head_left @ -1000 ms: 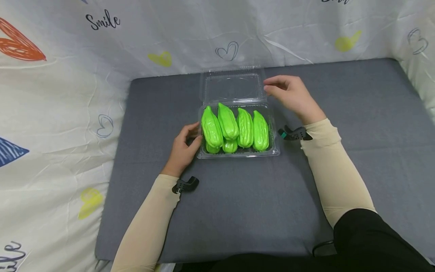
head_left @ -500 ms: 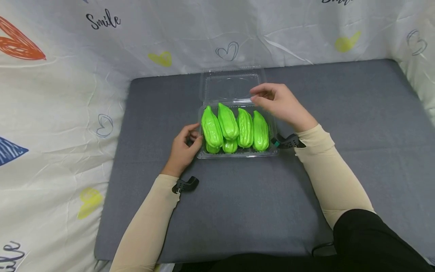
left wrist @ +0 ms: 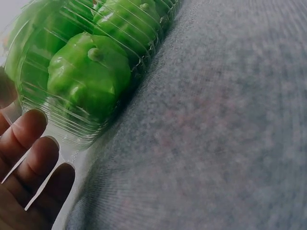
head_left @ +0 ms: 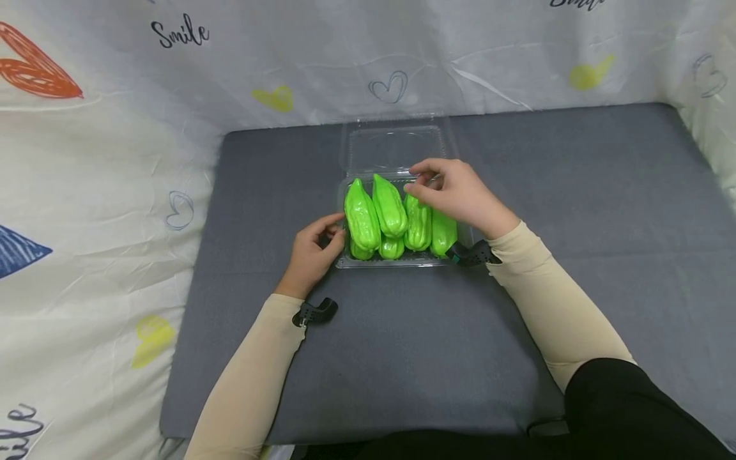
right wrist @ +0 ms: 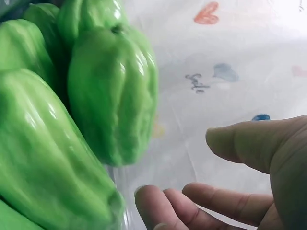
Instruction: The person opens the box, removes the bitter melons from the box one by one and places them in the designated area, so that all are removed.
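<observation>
A clear plastic clamshell container stands with its lid folded back. Inside lie several glossy, ridged green peppers, some on top of others; the left wrist view shows the blunt end of one pepper through the ribbed wall. My left hand rests its fingertips against the container's left side, with relaxed fingers at the rim. Over the right-hand peppers hovers my right hand, thumb and fingers apart and nothing between them. It partly hides two peppers; a pepper shows beside its fingers.
The container sits on a grey cloth-covered table. Behind and to the left hangs a white printed curtain with hearts and lettering. Black wrist mounts sit on both beige sleeves.
My right hand has moved left and toward me, from beside the lid to over the right-hand peppers. My left hand stays at the container's left side.
</observation>
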A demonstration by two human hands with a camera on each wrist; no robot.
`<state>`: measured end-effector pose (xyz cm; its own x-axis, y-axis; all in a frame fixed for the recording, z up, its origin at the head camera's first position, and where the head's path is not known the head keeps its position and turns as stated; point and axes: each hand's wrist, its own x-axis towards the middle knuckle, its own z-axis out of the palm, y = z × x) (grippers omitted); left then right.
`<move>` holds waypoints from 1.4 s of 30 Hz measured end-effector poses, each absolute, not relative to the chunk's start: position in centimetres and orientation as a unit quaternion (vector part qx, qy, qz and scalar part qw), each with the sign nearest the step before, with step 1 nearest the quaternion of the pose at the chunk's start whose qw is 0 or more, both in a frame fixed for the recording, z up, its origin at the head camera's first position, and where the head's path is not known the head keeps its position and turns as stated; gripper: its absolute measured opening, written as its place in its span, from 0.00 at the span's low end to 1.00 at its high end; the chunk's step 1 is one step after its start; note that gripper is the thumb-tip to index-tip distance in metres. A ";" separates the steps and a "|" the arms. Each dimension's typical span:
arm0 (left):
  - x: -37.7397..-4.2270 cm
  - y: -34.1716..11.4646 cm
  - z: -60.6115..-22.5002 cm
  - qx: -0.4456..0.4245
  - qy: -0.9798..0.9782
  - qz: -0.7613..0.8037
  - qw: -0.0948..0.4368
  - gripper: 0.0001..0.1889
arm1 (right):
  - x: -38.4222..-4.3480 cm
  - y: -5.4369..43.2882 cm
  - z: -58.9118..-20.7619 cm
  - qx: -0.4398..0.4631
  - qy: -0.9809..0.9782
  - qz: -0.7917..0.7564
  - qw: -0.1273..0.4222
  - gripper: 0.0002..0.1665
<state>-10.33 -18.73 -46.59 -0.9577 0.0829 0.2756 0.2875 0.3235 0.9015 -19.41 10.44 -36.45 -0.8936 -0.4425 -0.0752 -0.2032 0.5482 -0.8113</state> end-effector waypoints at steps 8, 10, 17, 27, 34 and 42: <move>-10.3 -18.6 -46.5 -0.116 -0.811 -0.566 0.096 0.20 | -18.5 9.3 -37.0 -0.214 0.874 -0.417 0.128 0.30; -10.3 -18.6 -46.5 -0.116 -0.811 -0.565 0.099 0.19 | -18.4 9.0 -37.1 -0.220 0.877 -0.410 0.119 0.31; -10.4 -18.6 -46.6 -0.115 -0.809 -0.566 0.107 0.19 | -17.9 8.3 -37.6 -0.236 0.886 -0.382 0.113 0.36; -10.3 -18.6 -46.6 -0.111 -0.810 -0.567 0.103 0.19 | -17.5 7.5 -38.0 -0.242 0.901 -0.344 0.108 0.42; -10.3 -18.4 -46.4 -0.099 -0.817 -0.559 0.099 0.20 | -17.2 7.1 -38.2 -0.234 0.910 -0.324 0.110 0.48; -9.3 -17.5 -43.6 -0.099 -0.817 -0.560 0.097 0.19 | -17.0 7.0 -38.1 -0.231 0.907 -0.334 0.110 0.47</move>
<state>-9.35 -17.45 -43.62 -0.9615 0.0533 0.2696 0.2707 0.3529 0.8956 -17.03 6.97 -38.09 -0.8688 -0.4931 -0.0450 -0.3464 0.6702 -0.6564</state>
